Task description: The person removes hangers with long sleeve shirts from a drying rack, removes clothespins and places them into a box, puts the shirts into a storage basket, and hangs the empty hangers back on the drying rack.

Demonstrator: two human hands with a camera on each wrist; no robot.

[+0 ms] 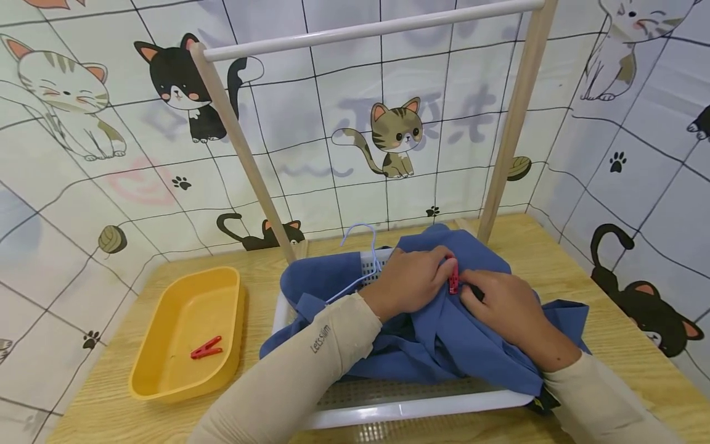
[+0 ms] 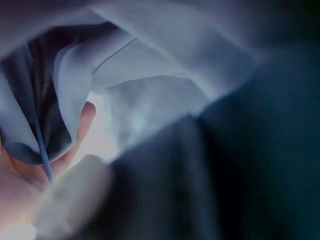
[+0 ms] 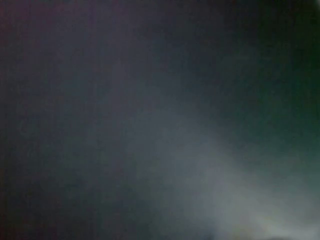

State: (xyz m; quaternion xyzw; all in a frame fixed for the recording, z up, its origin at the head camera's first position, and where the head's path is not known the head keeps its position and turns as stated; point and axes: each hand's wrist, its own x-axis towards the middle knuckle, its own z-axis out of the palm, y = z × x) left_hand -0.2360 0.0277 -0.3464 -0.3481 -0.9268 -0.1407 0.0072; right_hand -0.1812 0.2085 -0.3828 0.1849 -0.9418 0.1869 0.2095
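Note:
A blue garment (image 1: 383, 345) lies bunched in a white basket (image 1: 421, 408), with a light blue wire hanger (image 1: 375, 246) in its folds. My left hand (image 1: 410, 280) pinches the upper end of a red clothespin (image 1: 453, 277) against the cloth. Close on the clothespin's other side, my right hand (image 1: 505, 302) pinches a fold of the garment between thumb and forefinger. In the left wrist view, blue cloth (image 2: 150, 65) and the hanger wire (image 2: 42, 150) show beside blurred fingers. The right wrist view is dark and blurred.
To the left, a yellow tray (image 1: 146, 345) holds another red clothespin (image 1: 206, 348). Behind the basket stands a wooden rack with a white top bar (image 1: 377, 28). All of it stands on a wood-grain table (image 1: 105, 382) beside cat-patterned walls.

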